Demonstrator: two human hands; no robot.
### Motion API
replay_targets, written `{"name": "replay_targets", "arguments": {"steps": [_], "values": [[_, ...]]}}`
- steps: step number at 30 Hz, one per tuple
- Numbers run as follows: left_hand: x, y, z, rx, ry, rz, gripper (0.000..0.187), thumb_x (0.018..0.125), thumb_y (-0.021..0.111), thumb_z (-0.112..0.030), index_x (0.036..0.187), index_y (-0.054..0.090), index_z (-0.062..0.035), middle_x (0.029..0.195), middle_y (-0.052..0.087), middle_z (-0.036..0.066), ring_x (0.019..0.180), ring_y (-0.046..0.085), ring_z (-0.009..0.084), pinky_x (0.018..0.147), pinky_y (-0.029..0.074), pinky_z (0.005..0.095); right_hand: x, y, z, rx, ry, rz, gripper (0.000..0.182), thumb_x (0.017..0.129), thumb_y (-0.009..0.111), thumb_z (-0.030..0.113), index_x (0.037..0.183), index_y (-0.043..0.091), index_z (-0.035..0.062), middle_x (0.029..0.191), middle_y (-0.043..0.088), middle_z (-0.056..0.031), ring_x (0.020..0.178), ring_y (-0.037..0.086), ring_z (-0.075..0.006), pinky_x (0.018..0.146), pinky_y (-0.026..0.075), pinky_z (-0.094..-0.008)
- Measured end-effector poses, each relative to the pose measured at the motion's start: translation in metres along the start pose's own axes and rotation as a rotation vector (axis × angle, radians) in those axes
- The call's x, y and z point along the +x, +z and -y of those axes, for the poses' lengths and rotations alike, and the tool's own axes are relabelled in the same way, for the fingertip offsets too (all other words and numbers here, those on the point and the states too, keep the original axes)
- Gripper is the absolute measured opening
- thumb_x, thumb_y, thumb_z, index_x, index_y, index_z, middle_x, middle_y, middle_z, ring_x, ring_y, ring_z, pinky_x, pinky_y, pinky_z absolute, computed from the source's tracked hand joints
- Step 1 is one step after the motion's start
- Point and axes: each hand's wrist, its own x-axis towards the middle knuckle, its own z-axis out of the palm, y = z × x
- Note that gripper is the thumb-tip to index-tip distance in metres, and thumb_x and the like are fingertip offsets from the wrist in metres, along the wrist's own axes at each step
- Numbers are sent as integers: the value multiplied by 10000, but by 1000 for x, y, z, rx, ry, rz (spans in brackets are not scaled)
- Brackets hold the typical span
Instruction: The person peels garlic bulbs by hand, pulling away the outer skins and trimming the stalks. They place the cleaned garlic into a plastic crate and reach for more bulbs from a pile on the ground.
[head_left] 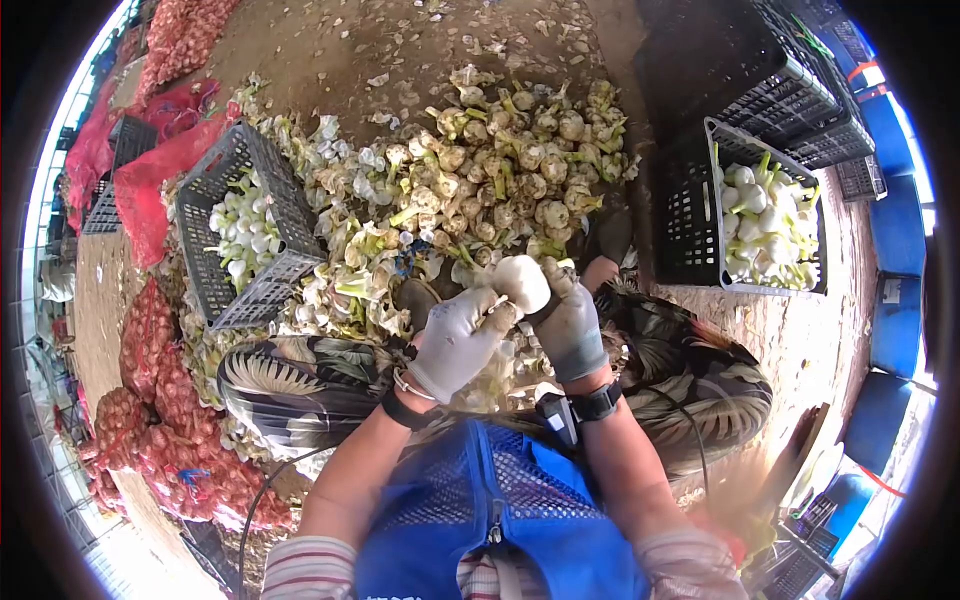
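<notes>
Both my hands wear pale work gloves and meet over my lap. My left hand (455, 340) and my right hand (572, 325) together grip one peeled white bulb (523, 282), held up between the fingertips. Just beyond the hands lies a big heap of unpeeled bulbs with green stalks (505, 165) on the dirt floor. Loose husks and cut leaves (365, 285) are piled around my knees, which are covered by leaf-patterned trousers.
A grey crate (215, 185) on the left holds peeled bulbs. A black crate (690, 215) on the right is full of peeled bulbs, with empty black crates (760, 70) stacked behind it. Red mesh sacks (165, 400) lie along the left. Blue barrels (900, 230) stand at far right.
</notes>
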Motion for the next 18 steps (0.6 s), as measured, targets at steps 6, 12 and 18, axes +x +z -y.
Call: {"name": "replay_targets", "arguments": {"steps": [6, 12, 18], "values": [[-3, -15, 43, -454, -212, -54, 381, 925, 695, -295, 1155, 611, -4, 1077, 626, 10, 961, 579, 109, 824, 495, 289, 8, -25, -10, -262, -78, 20, 323, 1004, 531, 198, 1248, 575, -10, 1128, 691, -93, 1014, 661, -162, 834, 535, -274], [2, -23, 30, 2, -217, 263, 498, 902, 709, -364, 1213, 584, 4, 1031, 649, 28, 990, 614, 121, 874, 496, 284, -2, 11, 2, -36, 91, 77, 267, 1015, 522, 177, 1097, 650, -43, 1008, 698, -76, 910, 656, -143, 803, 528, -261], [-15, 4, -11, -96, -9, 342, 271, 914, 678, -188, 1146, 646, -53, 843, 702, 11, 760, 667, 145, 724, 526, 300, 15, -22, -11, -272, -144, -279, 174, 966, 604, 133, 1007, 661, -27, 898, 687, -74, 759, 661, -134, 672, 549, -273]]}}
